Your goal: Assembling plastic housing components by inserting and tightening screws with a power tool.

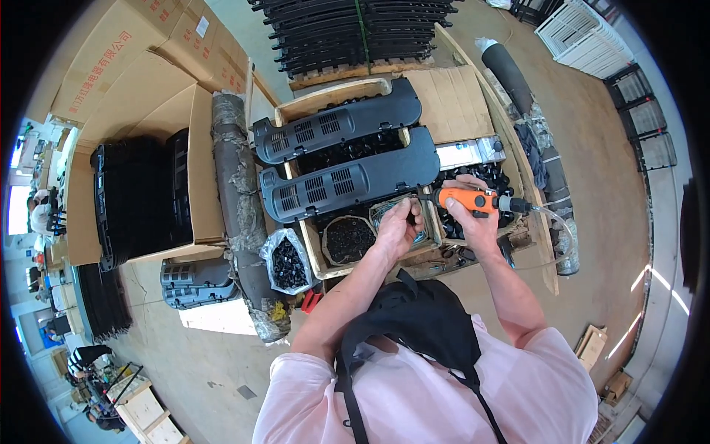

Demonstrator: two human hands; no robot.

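My right hand (479, 228) is wrapped round an orange pneumatic screwdriver (464, 200), its nose pointing left. A clear hose (553, 214) runs from the tool's back end. Just below the nose, my left hand (400, 229) has its fingers curled together; whatever they hold, if anything, is too small to make out. Beyond that hand lies a long black plastic cover (392, 172) with slotted vents, its right end close to the screwdriver. A second, similar cover (377, 115) rests farther back. Both lie across the divided wooden box (314, 255).
Small black parts (349, 238) fill compartments of the box, and a plastic bag (288, 263) of them stands to its left. A wrapped roll (240, 200) separates the box from an open carton (203, 166) of black panels. Flat cardboard (451, 103) lies at the back right.
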